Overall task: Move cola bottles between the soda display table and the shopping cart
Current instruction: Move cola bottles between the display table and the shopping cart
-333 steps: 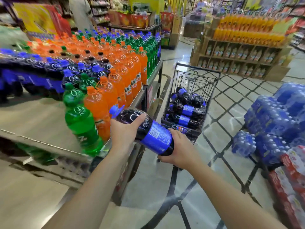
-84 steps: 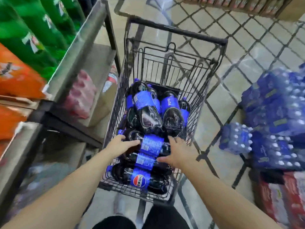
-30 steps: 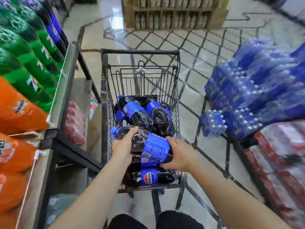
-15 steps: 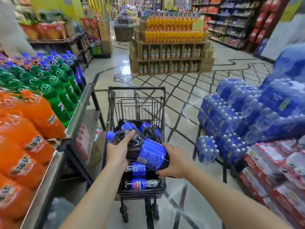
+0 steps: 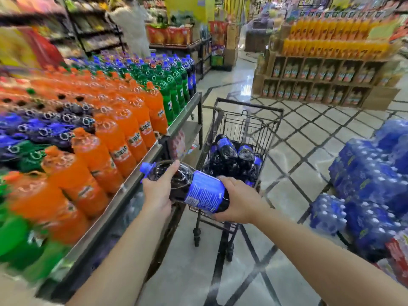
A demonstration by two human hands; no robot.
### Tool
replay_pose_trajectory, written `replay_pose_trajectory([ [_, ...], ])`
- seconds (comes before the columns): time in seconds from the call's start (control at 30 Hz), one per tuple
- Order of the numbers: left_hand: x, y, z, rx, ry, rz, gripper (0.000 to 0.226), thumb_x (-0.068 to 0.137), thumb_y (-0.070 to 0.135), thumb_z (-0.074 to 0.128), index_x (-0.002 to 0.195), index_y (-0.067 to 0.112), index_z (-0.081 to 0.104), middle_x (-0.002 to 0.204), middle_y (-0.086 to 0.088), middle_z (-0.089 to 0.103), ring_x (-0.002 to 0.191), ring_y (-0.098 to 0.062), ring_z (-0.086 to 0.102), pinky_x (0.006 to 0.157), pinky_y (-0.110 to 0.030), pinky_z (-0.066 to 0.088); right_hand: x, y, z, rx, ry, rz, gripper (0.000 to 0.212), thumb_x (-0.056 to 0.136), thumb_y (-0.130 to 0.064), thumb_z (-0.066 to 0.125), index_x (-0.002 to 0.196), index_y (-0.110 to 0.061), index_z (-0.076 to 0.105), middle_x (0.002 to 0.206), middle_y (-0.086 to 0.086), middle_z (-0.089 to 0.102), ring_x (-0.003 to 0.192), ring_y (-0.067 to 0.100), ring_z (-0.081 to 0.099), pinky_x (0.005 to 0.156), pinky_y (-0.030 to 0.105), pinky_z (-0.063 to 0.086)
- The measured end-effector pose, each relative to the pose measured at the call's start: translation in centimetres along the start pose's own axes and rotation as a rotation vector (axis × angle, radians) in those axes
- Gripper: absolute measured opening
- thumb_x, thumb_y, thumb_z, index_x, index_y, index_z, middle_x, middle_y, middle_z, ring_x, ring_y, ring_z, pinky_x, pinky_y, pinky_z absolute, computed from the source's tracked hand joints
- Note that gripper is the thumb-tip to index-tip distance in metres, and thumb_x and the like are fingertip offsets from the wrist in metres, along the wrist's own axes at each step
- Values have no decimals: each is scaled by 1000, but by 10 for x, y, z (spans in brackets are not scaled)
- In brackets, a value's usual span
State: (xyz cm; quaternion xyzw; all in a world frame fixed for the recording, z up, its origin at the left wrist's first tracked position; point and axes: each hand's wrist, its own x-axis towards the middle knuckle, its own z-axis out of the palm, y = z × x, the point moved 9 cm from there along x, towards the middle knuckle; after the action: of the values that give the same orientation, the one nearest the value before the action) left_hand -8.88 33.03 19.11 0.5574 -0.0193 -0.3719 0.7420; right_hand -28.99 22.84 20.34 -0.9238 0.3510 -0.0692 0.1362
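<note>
Cola bottle (image 5: pixel 189 187) — large, full, dark liquid, blue label, blue cap. Held in the air between the soda display surface (image 5: pixel 141 173) on the left and the shopping cart (image 5: pixel 240 138) beyond it, above the cart's near end. Long axis close to horizontal, slightly tipped: cap points left and a little up toward the surface, base points right and toward the person.

Left hand (image 5: pixel 160 191) is wrapped around the shoulder just below the neck; right hand (image 5: pixel 239 200) is cupped around the base end, past the label. Both closed on the bottle.

Handling, judged: heavy for its size, walls stiff while sealed, plastic smooth and likely slick where the label wrap shines. Two-point hold at shoulder and base suits the weight — the neck alone would let it swing.

More cola bottles (image 5: pixel 231 155) lie in the cart basket. On the surface stand orange soda bottles (image 5: pixel 123 138), green ones (image 5: pixel 172 93) further off.
</note>
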Motion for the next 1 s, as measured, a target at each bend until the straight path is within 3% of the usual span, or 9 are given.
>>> replay_pose_trajectory([
  [0.17, -35, 32, -67, -30, 84, 79, 56, 79, 16, 92, 127, 3, 65, 107, -17, 79, 75, -26, 80, 54, -38, 62, -6, -64, 14, 6, -26, -114, 113, 65, -70, 78, 157, -26, 28, 151, -8, 45, 134, 19, 46, 103, 34, 43],
  [0.3, -58, 52, -128, -59, 129, 104, 84, 62, 33, 102, 132, 9, 63, 108, -12, 80, 90, -33, 80, 81, -61, 63, -9, -121, 22, 9, -29, -223, 109, 63, -73, 74, 153, -27, 32, 146, -8, 50, 130, 20, 50, 104, 38, 47],
  [0.37, -70, 65, -161, -53, 169, 150, 93, 50, 42, 103, 129, 13, 65, 107, -10, 81, 92, -32, 80, 88, -64, 61, -11, -152, 30, 12, -51, -268, 110, 64, -73, 74, 154, -27, 31, 147, -7, 49, 132, 20, 49, 105, 39, 47],
  [0.5, -93, 89, -238, -56, 255, 176, 95, 50, 48, 103, 128, 16, 60, 108, -10, 79, 89, -29, 80, 88, -58, 63, -22, -225, 49, -6, -76, -366, 112, 67, -73, 75, 156, -26, 29, 151, -7, 46, 136, 19, 47, 108, 39, 45],
  [0.6, -113, 103, -304, -86, 326, 199, 110, 37, 59, 101, 129, 16, 60, 111, -8, 79, 92, -28, 80, 89, -61, 62, -32, -288, 60, -27, -88, -452, 110, 68, -70, 76, 157, -26, 29, 152, -6, 47, 136, 19, 47, 109, 36, 44],
  [0.7, -138, 123, -367, -102, 389, 266, 70, 56, 50, 101, 110, 17, 71, 105, -11, 80, 94, -33, 79, 90, -67, 59, -44, -352, 75, -45, -107, -520, 115, 68, -74, 75, 160, -24, 26, 157, -5, 42, 142, 20, 42, 114, 36, 40],
  [0.8, -158, 143, -429, -100, 459, 273, 92, 40, 60, 103, 113, 14, 70, 102, -11, 81, 89, -31, 80, 86, -64, 62, -57, -416, 90, -43, -123, -576, 117, 70, -73, 76, 161, -21, 24, 160, -3, 38, 146, 20, 38, 118, 34, 33],
  [0.93, -183, 177, -499, -75, 502, 287, 67, 56, 52, 97, 103, 13, 70, 102, -8, 81, 91, -27, 79, 90, -59, 62, -66, -492, 110, -34, -132, -634, 118, 66, -75, 76, 159, -22, 26, 157, -3, 42, 141, 22, 44, 116, 38, 39],
  [1.0, -189, 191, -529, -84, 519, 302, 60, 65, 46, 96, 110, 14, 71, 103, -8, 81, 92, -27, 79, 90, -59, 62, -68, -528, 118, -25, -140, -669, 115, 65, -73, 77, 158, -23, 29, 153, -2, 46, 137, 23, 47, 113, 39, 42],
])
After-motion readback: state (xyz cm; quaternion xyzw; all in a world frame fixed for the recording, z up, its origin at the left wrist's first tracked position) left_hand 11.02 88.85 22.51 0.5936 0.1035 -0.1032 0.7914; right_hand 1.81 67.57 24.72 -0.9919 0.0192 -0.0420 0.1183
